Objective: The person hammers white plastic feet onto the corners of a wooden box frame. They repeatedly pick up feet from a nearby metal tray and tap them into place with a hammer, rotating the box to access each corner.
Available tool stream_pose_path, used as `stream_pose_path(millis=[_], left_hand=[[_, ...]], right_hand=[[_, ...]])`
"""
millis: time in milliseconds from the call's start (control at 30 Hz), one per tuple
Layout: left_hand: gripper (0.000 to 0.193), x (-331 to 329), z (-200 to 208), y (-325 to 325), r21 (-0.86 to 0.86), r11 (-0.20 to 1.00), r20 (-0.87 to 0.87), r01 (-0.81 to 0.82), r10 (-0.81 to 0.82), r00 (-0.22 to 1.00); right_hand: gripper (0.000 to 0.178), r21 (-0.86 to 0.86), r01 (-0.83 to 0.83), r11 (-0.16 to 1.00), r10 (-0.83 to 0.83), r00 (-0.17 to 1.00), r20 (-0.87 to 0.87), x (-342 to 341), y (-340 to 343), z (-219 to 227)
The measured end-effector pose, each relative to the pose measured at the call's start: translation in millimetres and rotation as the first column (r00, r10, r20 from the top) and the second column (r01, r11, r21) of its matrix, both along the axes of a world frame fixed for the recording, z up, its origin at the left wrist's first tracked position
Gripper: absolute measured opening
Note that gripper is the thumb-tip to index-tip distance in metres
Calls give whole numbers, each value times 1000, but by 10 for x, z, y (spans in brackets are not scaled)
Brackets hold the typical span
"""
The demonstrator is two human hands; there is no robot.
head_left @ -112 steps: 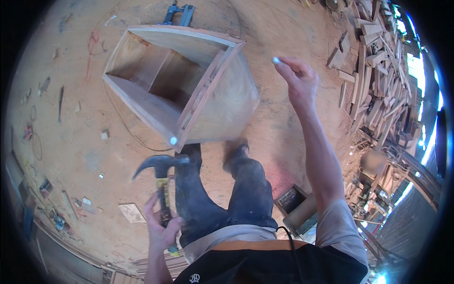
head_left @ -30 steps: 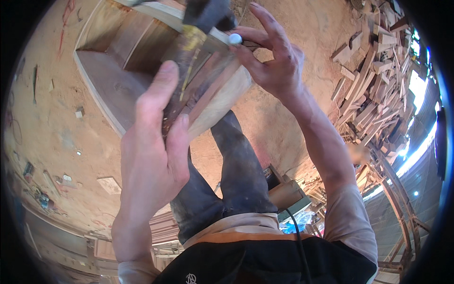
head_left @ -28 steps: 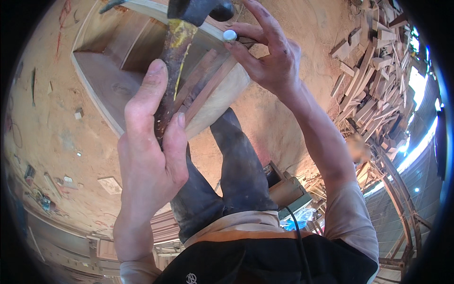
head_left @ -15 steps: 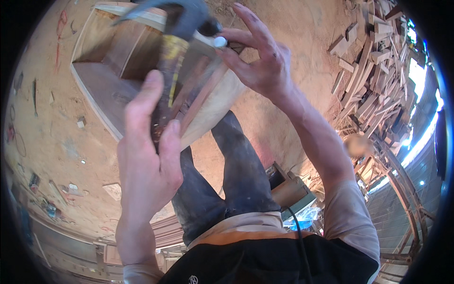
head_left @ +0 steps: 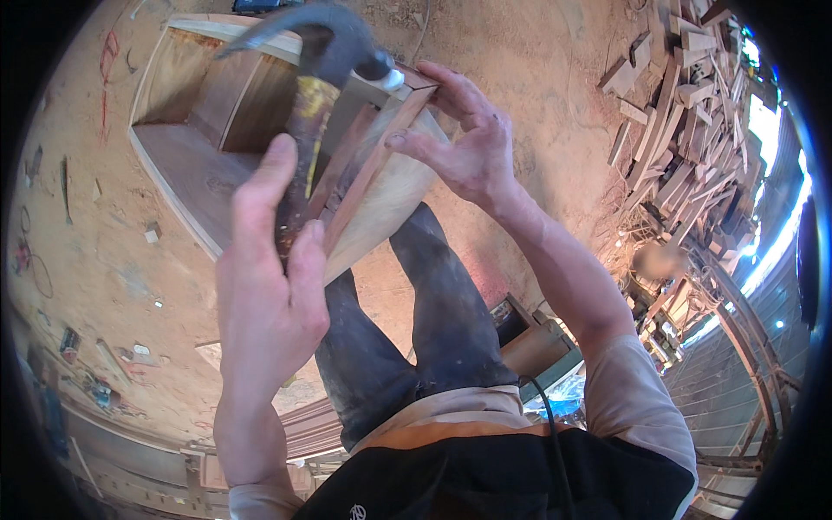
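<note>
My left hand (head_left: 269,286) is closed around the dark, yellow-marked handle of a claw hammer (head_left: 334,43). The hammer's striking face is against or just above a small white round piece (head_left: 392,80), which sits at the corner of an open wooden cabinet (head_left: 186,147) lying in front of me. I cannot tell whether the two touch. My right hand (head_left: 472,143) grips that same corner, its fingers over the end and its thumb on the near side panel. Part of the cabinet is hidden behind the hammer and my left hand.
A large heap of wood offcuts (head_left: 672,147) lies to the right. My legs (head_left: 451,312) stand close to the cabinet's near side. Behind me at the right is a wooden box (head_left: 533,347). Tools and scraps (head_left: 104,390) are scattered on the dusty floor at the left.
My right hand has let go of the white piece, now on the cabinet's corner, and has moved down onto the wood. The hammer has shifted slightly, its face now at the piece.
</note>
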State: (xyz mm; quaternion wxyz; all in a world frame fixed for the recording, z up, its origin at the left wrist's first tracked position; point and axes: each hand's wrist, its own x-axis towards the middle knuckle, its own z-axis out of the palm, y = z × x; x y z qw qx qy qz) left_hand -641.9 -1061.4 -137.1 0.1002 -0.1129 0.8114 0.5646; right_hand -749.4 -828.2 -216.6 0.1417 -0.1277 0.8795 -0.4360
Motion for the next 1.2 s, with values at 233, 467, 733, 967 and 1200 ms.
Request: stream_pose_path(millis=[233,467,733,967,1200], left_hand=[[54,-64,59,-23,-3,998,26,64,-64,998],[53,-89,109,-24,-38,993,62,110,-108,992],[53,-140,138,1,-43,989,85,138,-134,987],[54,-100,103,-2,-24,1000,72,12,-10,997],[56,-87,102,27,62,998,189,8,-20,982]], right_hand=[[80,-61,63,996,-60,997,39,24,-49,-18],[82,-32,33,999,-29,993,116,-29,-29,16],[78,-104,54,993,-45,995,90,-40,-26,-13],[79,-28,-11,1000,14,995,102,-47,0,43],[78,-84,14,996,-3,991,136,-61,6,27]])
